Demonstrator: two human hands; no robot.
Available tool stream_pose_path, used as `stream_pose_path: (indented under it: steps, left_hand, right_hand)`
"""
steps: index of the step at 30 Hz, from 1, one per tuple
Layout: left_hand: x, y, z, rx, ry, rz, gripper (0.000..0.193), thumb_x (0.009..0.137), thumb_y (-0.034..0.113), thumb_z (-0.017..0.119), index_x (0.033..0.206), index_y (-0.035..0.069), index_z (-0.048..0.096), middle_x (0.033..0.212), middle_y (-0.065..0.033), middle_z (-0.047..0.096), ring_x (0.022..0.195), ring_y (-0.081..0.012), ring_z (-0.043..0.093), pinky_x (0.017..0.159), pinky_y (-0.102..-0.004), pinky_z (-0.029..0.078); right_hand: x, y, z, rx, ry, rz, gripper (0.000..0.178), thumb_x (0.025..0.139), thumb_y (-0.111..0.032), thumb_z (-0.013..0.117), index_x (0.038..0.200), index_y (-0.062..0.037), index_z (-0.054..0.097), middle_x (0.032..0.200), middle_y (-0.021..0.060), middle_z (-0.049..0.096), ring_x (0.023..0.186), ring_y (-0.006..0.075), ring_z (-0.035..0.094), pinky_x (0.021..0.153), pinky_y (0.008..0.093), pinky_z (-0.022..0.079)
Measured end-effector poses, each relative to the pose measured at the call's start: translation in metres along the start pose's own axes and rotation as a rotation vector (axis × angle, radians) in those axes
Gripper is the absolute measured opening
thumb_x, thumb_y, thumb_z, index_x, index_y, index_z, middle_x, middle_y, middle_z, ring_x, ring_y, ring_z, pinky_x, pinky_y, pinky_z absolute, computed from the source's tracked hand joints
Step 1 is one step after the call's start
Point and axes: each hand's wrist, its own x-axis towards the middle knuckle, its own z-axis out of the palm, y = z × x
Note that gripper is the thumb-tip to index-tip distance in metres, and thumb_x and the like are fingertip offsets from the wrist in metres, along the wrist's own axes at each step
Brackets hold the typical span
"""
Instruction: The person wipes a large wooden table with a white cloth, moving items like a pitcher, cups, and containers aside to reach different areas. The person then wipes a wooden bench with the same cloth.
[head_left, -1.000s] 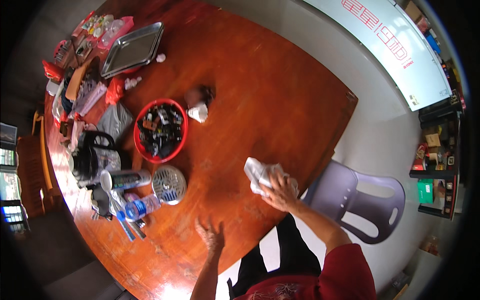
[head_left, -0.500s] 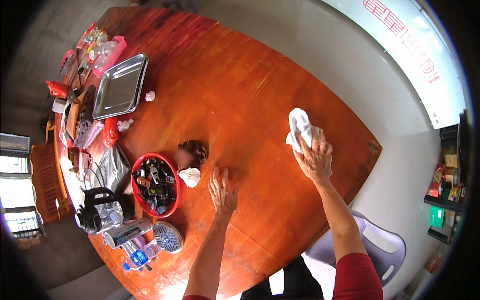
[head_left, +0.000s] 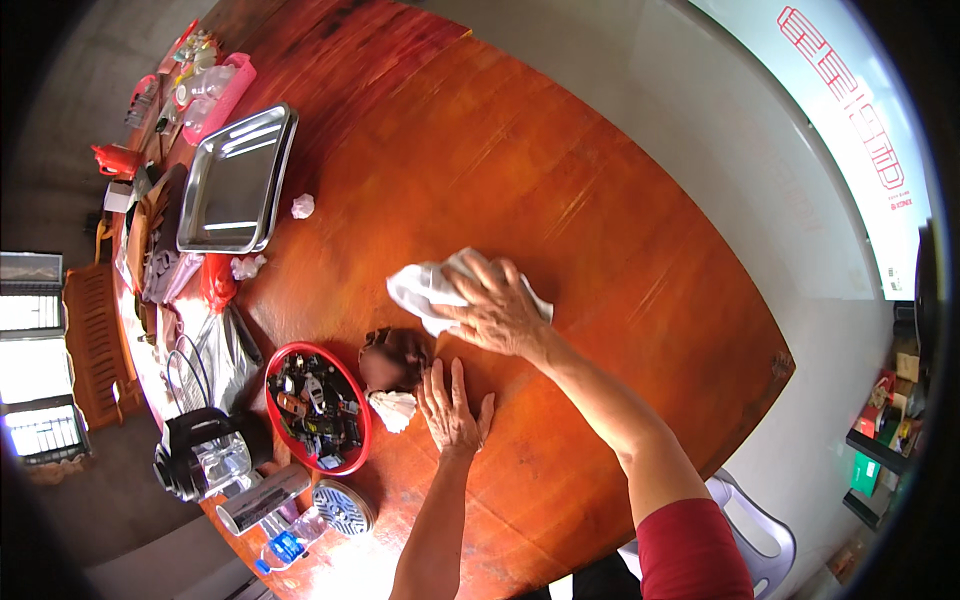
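My right hand presses a crumpled white cloth against the reddish-brown wooden table, its fingers spread over the cloth. Flat on the tabletop, nearer to me and further left, rests my left hand, open with its fingers stretched and holding nothing. Just left of its fingertips are a white ribbed seashell and a dark brown rounded object, partly blurred, whose kind I cannot make out. A red round basin full of small toy cars and dark pieces stands beyond the shell.
A shiny metal tray and crumpled paper lie at the far left. Along the left edge stand a black-handled clear jug, a clear cylinder, a round patterned tin and a water bottle. A pale purple chair is at right.
My right hand has swept the cloth leftward across the table, to beyond my left hand. My left hand has settled close to the shell, and the view has shifted slightly.
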Motion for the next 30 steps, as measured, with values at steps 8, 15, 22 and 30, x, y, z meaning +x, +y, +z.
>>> stream_pose_path:
  steps: [8, 15, 22, 30]
  left_hand:
    - [-0.003, -0.009, -0.005, 0.026, 0.011, -0.043, 0.08, 0.077, 0.045, 0.065, 0.142, 0.007, 0.038, 0.143, -0.0214, 0.035, 0.13, -0.0406, 0.033, 0.106, -0.0581, 0.024]
    - [0.001, -0.003, -0.005, -0.007, -0.053, -0.051, 0.08, 0.077, 0.042, 0.066, 0.141, 0.006, 0.037, 0.143, -0.0222, 0.032, 0.13, -0.0415, 0.03, 0.107, -0.0569, 0.021]
    - [0.001, -0.007, -0.003, -0.037, -0.05, -0.071, 0.078, 0.076, 0.045, 0.065, 0.141, 0.009, 0.039, 0.143, -0.0206, 0.033, 0.13, -0.04, 0.031, 0.107, -0.0563, 0.023]
    - [-0.004, -0.013, 0.002, -0.021, 0.014, -0.071, 0.074, 0.078, 0.053, 0.062, 0.135, 0.008, 0.044, 0.137, -0.0215, 0.038, 0.126, -0.0404, 0.036, 0.102, -0.0567, 0.027]
  right_hand:
    - [0.03, 0.126, -0.01, -0.354, 0.035, 0.833, 0.051, 0.091, -0.054, 0.05, 0.14, -0.0426, 0.041, 0.155, 0.0088, 0.017, 0.139, 0.0397, 0.015, 0.101, 0.0662, 0.023]
    - [0.062, 0.155, -0.011, -0.426, 0.09, 1.136, 0.044, 0.094, -0.056, 0.042, 0.135, -0.0401, 0.046, 0.146, 0.0122, 0.031, 0.134, 0.0414, 0.023, 0.097, 0.0598, 0.029]
    - [0.156, -0.004, 0.05, 0.006, 0.233, 0.144, 0.042, 0.079, -0.044, 0.068, 0.119, -0.0377, 0.06, 0.141, 0.0079, 0.039, 0.122, 0.0356, 0.038, 0.085, 0.059, 0.04]
    - [0.179, -0.096, 0.098, 0.083, -0.045, -0.199, 0.055, 0.084, -0.052, 0.058, 0.135, -0.0412, 0.041, 0.144, 0.0101, 0.038, 0.133, 0.0424, 0.029, 0.099, 0.069, 0.029]
